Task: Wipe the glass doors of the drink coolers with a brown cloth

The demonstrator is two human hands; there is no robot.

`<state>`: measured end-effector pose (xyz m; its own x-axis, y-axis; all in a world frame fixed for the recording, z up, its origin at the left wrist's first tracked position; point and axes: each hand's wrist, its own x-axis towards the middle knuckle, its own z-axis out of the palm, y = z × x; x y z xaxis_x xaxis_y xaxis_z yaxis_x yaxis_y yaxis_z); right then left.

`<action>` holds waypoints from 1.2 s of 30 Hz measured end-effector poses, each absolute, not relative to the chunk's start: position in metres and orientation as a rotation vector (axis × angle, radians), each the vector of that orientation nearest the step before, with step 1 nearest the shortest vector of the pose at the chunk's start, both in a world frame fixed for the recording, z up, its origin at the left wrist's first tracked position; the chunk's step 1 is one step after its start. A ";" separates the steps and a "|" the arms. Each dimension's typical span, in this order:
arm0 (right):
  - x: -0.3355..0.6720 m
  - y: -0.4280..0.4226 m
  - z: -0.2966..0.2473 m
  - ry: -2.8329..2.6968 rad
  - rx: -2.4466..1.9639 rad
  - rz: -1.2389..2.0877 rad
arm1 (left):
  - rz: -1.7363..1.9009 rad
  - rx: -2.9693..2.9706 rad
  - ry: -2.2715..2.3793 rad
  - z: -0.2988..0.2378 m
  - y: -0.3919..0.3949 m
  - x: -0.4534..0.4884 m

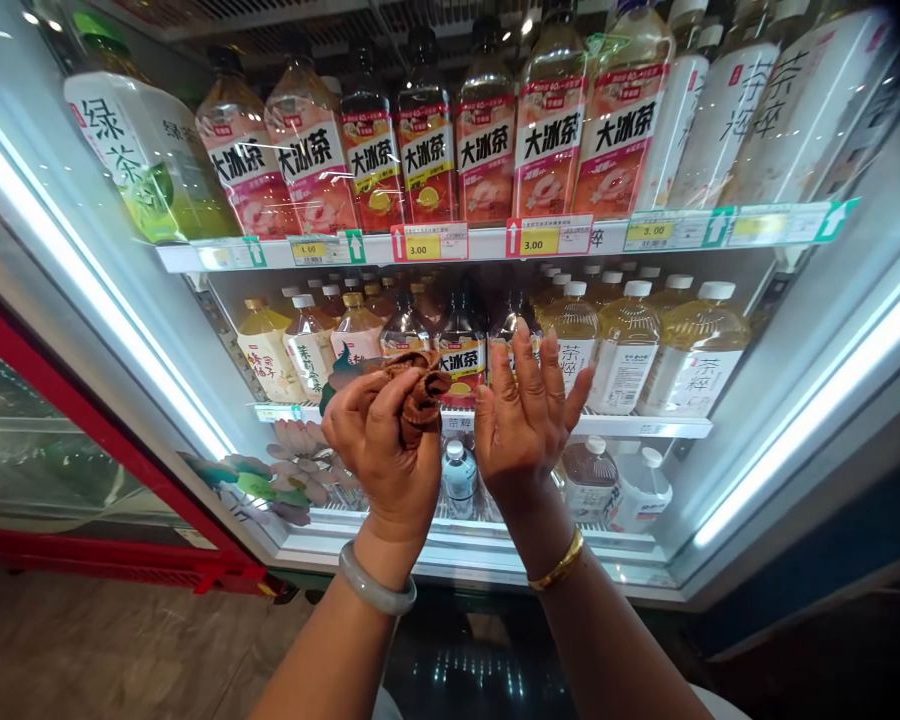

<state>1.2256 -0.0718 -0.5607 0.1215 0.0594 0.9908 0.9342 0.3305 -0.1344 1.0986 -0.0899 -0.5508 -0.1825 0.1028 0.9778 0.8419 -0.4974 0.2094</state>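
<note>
My left hand (386,435) is closed round a bunched brown cloth (424,400), whose folds stick out above the fingers. A grey bangle circles that wrist. Beside it, to the right, my right hand (525,415) is raised with its fingers spread and nothing in it; a gold bracelet is on the wrist. Both hands are in front of the fridge's middle shelf, and part of the dark-capped iced tea bottles (461,345) there is hidden behind them. Whether the right palm touches the glass door, I cannot tell.
The upper shelf (487,245) carries large tea bottles (487,140) and price tags. White-capped bottles (630,345) stand at middle right, with more bottles below. Flower decals (300,460) show at lower left. A red-framed cabinet (120,420) adjoins on the left, above a brown floor (120,640).
</note>
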 end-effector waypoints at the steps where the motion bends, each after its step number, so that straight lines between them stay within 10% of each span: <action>1: 1.226 -0.072 -0.561 -1.288 -1.044 -0.835 | -1.723 -1.547 -1.103 -0.553 -0.090 1.100; 36: 1.301 -0.080 -0.537 -1.492 -0.917 -0.987 | -1.787 -1.490 -1.184 -0.539 -0.110 1.150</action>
